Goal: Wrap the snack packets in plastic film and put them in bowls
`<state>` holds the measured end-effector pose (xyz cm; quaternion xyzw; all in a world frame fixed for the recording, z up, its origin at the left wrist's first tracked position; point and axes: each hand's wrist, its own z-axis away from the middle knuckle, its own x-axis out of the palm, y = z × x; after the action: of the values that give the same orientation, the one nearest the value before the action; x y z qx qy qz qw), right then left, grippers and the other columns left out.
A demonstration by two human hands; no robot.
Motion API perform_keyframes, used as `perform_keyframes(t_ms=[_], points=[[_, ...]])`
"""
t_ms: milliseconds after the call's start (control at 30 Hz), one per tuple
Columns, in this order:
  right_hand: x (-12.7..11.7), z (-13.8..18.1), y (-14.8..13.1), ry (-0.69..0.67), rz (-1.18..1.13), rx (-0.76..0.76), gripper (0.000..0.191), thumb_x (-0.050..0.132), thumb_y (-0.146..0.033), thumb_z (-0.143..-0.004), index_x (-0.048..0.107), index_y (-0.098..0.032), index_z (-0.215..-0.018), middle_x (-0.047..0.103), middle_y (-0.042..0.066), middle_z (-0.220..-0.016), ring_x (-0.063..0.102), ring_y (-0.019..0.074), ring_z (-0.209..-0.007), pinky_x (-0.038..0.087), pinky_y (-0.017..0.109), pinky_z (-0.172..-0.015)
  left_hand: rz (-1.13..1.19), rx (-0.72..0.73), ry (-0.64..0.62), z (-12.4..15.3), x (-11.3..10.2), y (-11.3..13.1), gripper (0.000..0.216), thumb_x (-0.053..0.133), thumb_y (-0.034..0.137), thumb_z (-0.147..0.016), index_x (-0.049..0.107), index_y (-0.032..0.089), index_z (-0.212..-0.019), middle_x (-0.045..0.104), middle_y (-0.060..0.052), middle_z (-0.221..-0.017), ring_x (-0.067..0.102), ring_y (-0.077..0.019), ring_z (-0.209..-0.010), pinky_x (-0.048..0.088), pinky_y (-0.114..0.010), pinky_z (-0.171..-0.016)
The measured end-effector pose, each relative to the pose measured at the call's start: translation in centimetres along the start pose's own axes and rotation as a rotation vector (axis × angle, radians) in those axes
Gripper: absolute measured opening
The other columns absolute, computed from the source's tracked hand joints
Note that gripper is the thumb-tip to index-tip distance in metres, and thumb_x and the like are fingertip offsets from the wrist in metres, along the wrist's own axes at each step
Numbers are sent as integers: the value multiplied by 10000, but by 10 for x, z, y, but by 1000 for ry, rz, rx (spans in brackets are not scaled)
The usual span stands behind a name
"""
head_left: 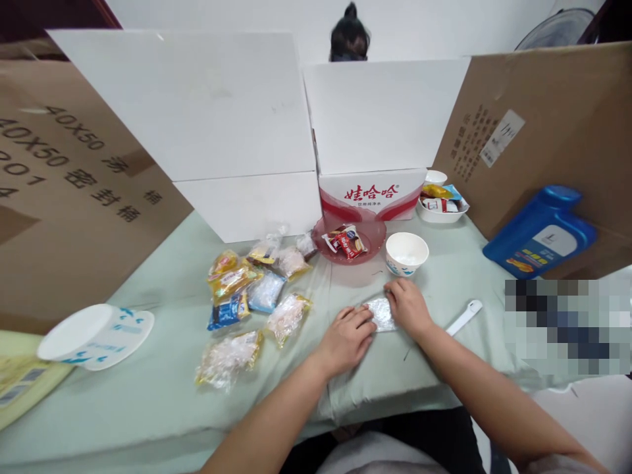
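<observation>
A small silvery foil packet [379, 312] lies on the pale green tablecloth [162, 395] between my two hands. My left hand [347, 339] rests on the packet's left edge with fingers curled down onto it. My right hand [407, 306] presses on its right side, fingers bent over the foil. Just beyond them stands a white paper bowl [406, 253] and a red translucent bowl [369, 232] holding a red snack packet [347, 241].
Several snack bags [251, 296] lie scattered at left. A white spoon [464, 318] lies right of my hand, a blue bottle [540, 232] farther right. An overturned paper bowl [93, 334] sits far left. Cardboard and white boxes [368, 118] wall the table; a person's head shows behind.
</observation>
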<state>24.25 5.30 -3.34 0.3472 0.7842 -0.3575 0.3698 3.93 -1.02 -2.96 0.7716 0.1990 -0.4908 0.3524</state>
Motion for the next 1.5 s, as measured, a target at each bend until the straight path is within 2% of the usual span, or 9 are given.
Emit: perform_keyframes(t_ms=[200,333,567,833,900,1133,1267,1367,1500], points=[[-22,20,-16,-260,-205,-301,276,541,-147,-859,587,-192,-1128,619,97,-1148,519,235,-1100,435,412,-955,53,15,50,3,1,-1,275,528,167,-865,600,219,-1125,607,-81,-1263,507,-232,-1253,371,-471,-1067],[-30,29,-20,-328,-198,-303,253,447,-93,-901,632,-194,-1041,665,93,-1018,568,222,-994,489,387,-860,100,-28,189,4,2,-2,338,518,133,-830,571,197,-1157,584,-116,-1257,530,-241,-1200,447,-443,-1007],[-76,-41,12,116,35,-105,279,392,-187,-948,653,-187,-1048,675,120,-1052,570,248,-1020,447,389,-890,70,-62,136,1,4,-4,203,549,130,-809,605,189,-994,602,-94,-1109,517,-254,-1124,450,-453,-968],[-60,-107,22,-596,353,160,540,324,-523,-965,729,-171,-901,724,143,-900,648,265,-880,425,380,-803,74,-62,126,1,1,-3,201,538,147,-816,607,197,-998,604,-85,-1091,514,-235,-1111,441,-423,-957],[-55,-100,21,-574,363,136,565,311,-555,-960,725,-172,-935,727,140,-932,646,272,-913,419,389,-819,64,-55,129,1,2,-4,194,538,159,-821,610,196,-997,608,-86,-1087,519,-234,-1104,445,-417,-950],[-70,-31,11,40,220,-118,362,434,-428,-944,678,-178,-1034,682,122,-1110,569,281,-1090,397,413,-910,13,-35,180,1,1,-3,197,525,149,-822,615,172,-997,622,-105,-1100,549,-243,-1093,469,-410,-933],[-85,18,30,2,185,-121,288,470,-414,-915,678,-232,-994,700,86,-1058,605,273,-1036,416,432,-891,-164,-123,359,17,-26,7,222,500,162,-856,604,204,-1048,593,-111,-1199,490,-288,-1198,406,-502,-1001],[-96,53,65,-63,238,-52,272,473,-320,-877,669,-238,-1047,698,81,-1089,622,274,-1024,434,448,-870,-378,-466,481,39,-53,4,328,575,245,-831,569,180,-1153,527,-177,-1270,424,-383,-1243,388,-585,-978],[-101,86,101,-176,287,1,388,469,-145,-774,663,-219,-1102,685,90,-1132,615,273,-1049,451,445,-884,-504,-760,267,63,-73,-17,389,573,232,-822,560,96,-1186,587,-220,-1134,537,-408,-1085,470,-567,-841]])
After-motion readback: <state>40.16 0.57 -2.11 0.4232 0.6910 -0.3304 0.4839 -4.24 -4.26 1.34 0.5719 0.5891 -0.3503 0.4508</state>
